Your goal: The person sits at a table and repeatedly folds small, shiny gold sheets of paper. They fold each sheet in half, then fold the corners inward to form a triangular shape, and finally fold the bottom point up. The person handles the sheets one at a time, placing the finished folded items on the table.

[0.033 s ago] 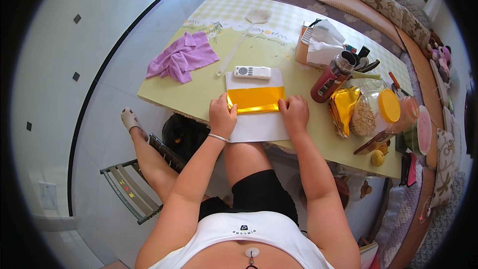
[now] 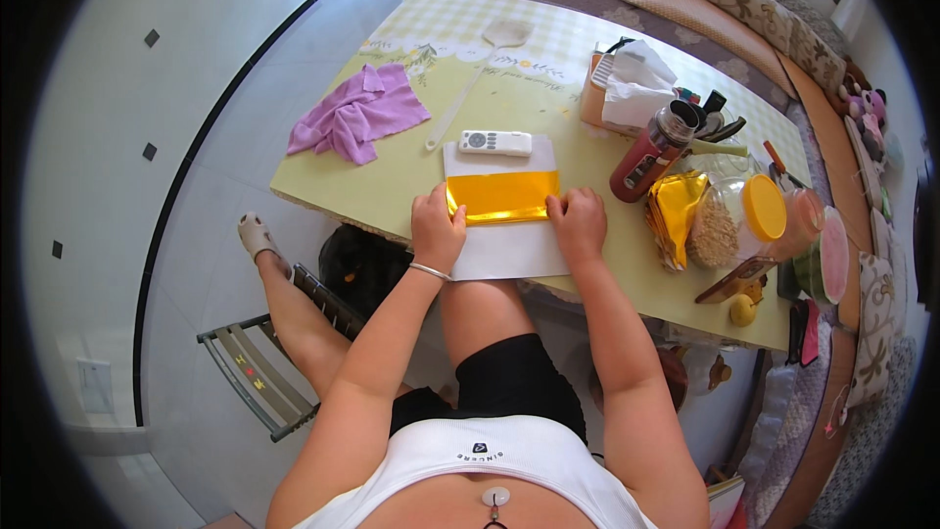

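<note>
A shiny gold foil sheet [image 2: 502,196], folded into a wide strip, lies across white paper [image 2: 504,255] at the table's near edge. At the strip's left end my left hand [image 2: 438,229] is closed, its thumb on top of the foil and fingers at the side. My right hand [image 2: 579,223] pinches the right end in the same way, thumb near the lower corner. A white remote control [image 2: 495,143] rests on the far part of the paper, just beyond the foil. What lies under the fingers is hidden.
A purple cloth [image 2: 362,113] and a long pale spatula [image 2: 470,88] lie on the table [image 2: 343,181] beyond my left hand. To the right stand a tissue box [image 2: 595,98], a dark red flask [image 2: 648,157], gold foil packets [image 2: 676,211], a yellow-lidded jar [image 2: 764,208] and a phone [image 2: 734,281].
</note>
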